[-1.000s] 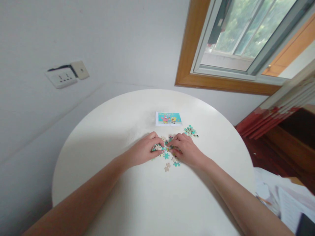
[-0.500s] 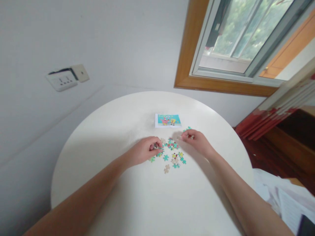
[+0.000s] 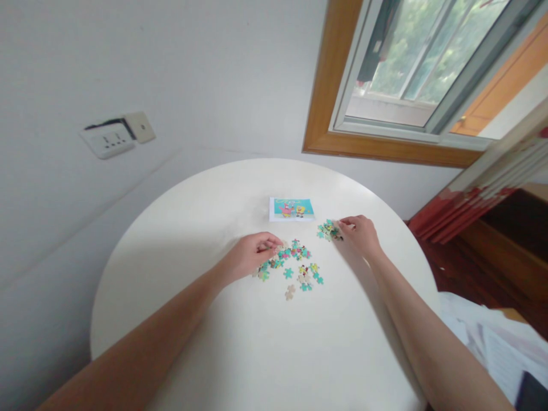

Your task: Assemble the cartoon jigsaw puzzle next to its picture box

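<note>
Several loose jigsaw pieces (image 3: 297, 265), teal, pink and cardboard-coloured, lie scattered in the middle of a round white table (image 3: 192, 240). My left hand (image 3: 250, 254) rests at the left edge of this pile, fingers curled, pinching a small piece I can barely make out. My right hand (image 3: 362, 233) lies further right, its fingertips touching a small joined cluster of pieces (image 3: 328, 229). Beyond the pile sits a small cartoon reference picture (image 3: 291, 208).
A wall with a socket plate (image 3: 108, 140) runs behind the table. A wood-framed window (image 3: 385, 97) stands at the upper right. To the right are a dark wooden floor, red-and-white fabric (image 3: 479, 188) and white cloth at the bottom right corner.
My right hand left the central pile and moved right and away to the small joined cluster. My left hand stayed at the pile's left edge, shifting only slightly.
</note>
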The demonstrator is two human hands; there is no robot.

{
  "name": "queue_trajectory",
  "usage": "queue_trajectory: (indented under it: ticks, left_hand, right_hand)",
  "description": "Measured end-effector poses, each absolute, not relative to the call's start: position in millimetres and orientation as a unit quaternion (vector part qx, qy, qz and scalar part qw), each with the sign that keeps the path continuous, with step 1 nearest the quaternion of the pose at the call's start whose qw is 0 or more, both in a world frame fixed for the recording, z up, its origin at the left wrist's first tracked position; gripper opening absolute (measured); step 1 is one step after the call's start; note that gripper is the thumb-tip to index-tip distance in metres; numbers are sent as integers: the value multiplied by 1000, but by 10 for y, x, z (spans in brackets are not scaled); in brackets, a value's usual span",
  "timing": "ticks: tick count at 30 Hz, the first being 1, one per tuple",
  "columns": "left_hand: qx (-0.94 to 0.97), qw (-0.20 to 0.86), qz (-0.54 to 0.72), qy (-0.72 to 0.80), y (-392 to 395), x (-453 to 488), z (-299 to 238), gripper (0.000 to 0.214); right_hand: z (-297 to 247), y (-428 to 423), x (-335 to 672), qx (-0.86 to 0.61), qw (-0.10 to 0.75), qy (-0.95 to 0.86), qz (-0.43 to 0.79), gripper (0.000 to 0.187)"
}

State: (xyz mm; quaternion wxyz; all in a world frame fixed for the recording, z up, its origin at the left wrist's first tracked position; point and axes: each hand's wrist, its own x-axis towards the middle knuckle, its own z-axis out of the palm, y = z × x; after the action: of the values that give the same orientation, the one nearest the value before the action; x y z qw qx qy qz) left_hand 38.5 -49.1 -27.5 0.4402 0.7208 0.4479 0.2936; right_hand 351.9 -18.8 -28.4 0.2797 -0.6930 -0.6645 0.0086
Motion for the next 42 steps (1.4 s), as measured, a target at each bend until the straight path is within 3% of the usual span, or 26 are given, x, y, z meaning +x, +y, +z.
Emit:
queue_trajectory:
  ticks: [6,11,17,22,30,42]
  left_hand:
    - [712,451,302,446,-493,394,-285,31]
    - [709,457,309,440,-475,391,-295,30]
    - [708,467,312,428,-468,376,-291,29]
    - [709,481,292,425,-468,352,-279,27]
    - [714,485,293,412,-470,337,-274,29]
    - [727,479,291,397,-440,292,-327,30]
  right_hand:
    - [-138,-401,3202,-568,350,-744,32,22]
    - [-124,-661,2693,-433,245,-862,97,20]
    - [-176,-745,2501,-442,181,-877,58,30]
    - [-150,-758,2539,-454,169,-874,48,25]
    - [-96,-814,2511,-441,208,-869,82,19]
    - [-151,-869,2328,-446,191,-871,81,16]
